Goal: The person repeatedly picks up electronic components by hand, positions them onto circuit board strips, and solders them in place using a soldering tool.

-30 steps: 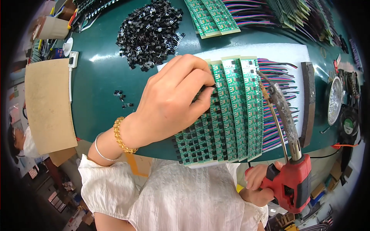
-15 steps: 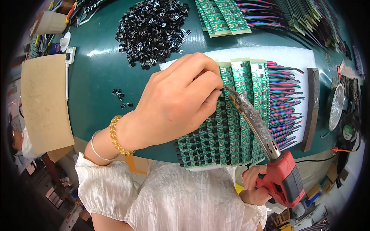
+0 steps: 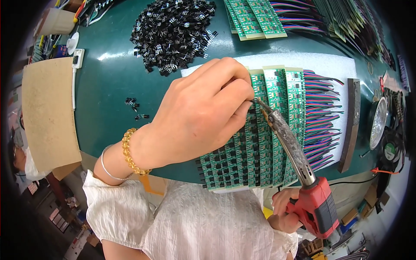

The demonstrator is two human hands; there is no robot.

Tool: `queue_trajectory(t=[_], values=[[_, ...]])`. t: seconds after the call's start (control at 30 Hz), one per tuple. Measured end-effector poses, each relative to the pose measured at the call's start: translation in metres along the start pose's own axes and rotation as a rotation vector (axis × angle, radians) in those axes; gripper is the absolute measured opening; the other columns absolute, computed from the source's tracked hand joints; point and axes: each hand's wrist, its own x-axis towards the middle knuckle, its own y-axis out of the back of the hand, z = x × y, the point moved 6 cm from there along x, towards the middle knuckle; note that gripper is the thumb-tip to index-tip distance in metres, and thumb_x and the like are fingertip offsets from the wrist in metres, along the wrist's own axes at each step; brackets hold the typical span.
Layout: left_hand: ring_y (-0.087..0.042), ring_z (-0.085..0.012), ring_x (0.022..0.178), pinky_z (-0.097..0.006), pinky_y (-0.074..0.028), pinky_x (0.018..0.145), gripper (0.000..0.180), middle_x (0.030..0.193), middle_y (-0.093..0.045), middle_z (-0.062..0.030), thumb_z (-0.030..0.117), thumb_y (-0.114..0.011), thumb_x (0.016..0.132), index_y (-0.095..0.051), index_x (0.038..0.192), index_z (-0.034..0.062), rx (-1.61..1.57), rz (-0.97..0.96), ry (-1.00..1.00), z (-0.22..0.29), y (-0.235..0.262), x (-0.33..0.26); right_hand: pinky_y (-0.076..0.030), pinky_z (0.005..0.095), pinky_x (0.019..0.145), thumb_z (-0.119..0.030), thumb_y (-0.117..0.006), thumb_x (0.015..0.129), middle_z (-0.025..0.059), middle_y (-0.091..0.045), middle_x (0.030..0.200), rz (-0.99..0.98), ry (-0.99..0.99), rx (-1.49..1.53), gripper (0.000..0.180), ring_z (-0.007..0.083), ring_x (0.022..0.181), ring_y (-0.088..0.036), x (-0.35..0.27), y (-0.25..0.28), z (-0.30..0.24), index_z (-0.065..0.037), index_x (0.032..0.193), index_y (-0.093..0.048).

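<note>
My left hand point(image 3: 197, 110) is pinched over the green circuit boards point(image 3: 275, 130), fingertips together on a small black component, most of it hidden by the fingers. My right hand point(image 3: 286, 211) grips the red and black pistol handle of a soldering iron point(image 3: 294, 151). The iron slants up and left, its tip beside my left fingertips at the boards. The boards lie overlapped in a row, with black components along the left ones and colored wires point(image 3: 320, 117) running out to the right. A white foam sheet point(image 3: 338, 65) lies under them.
A heap of black three-legged components point(image 3: 173, 34) lies at the back, and several loose ones point(image 3: 132, 104) lie left of my hand. More wired boards point(image 3: 260, 19) are stacked at the far right. A dark bar point(image 3: 350, 125), a metal dish point(image 3: 378, 122) and a cardboard piece point(image 3: 50, 112) flank the work.
The soldering iron's handle has shifted slightly left and down, and its tip sits slightly right of where it was. My left hand keeps its pinch with a very small shift right.
</note>
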Motion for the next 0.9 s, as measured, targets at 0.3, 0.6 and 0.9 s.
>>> queue_trajectory(t=[0.3, 0.6, 0.9], values=[[-0.063, -0.0226, 0.077, -0.031, -0.052, 0.065, 0.019, 0.093, -0.063, -0.0097, -0.006, -0.073, 0.071, -0.064, 0.087, 0.0004, -0.002, -0.002, 0.000, 0.000, 0.000, 0.000, -0.047, 0.0307, 0.047, -0.055, -0.067, 0.088, 0.0050, -0.055, 0.055, 0.107, 0.114, 0.025, 0.069, 0.0162, 0.043, -0.054, -0.009, -0.005, -0.004, 0.006, 0.114, -0.046], [-0.063, -0.0225, 0.077, -0.031, -0.052, 0.064, 0.019, 0.092, -0.063, -0.0096, -0.006, -0.073, 0.070, -0.064, 0.086, 0.0003, -0.009, 0.000, 0.000, 0.000, 0.001, 0.001, -0.042, 0.0290, 0.045, -0.057, -0.063, 0.090, 0.0022, -0.052, 0.055, 0.143, 0.114, 0.033, 0.077, 0.0140, 0.042, -0.049, -0.008, -0.012, -0.009, 0.005, 0.131, -0.042], [-0.063, -0.0225, 0.077, -0.030, -0.052, 0.064, 0.020, 0.092, -0.063, -0.0094, -0.007, -0.073, 0.069, -0.064, 0.086, 0.0006, -0.007, 0.006, 0.003, 0.000, -0.001, 0.000, -0.042, 0.0283, 0.044, -0.056, -0.064, 0.090, 0.0008, -0.050, 0.054, 0.076, 0.188, 0.043, 0.077, 0.0134, 0.042, -0.049, -0.001, -0.018, -0.009, 0.005, 0.132, -0.041]])
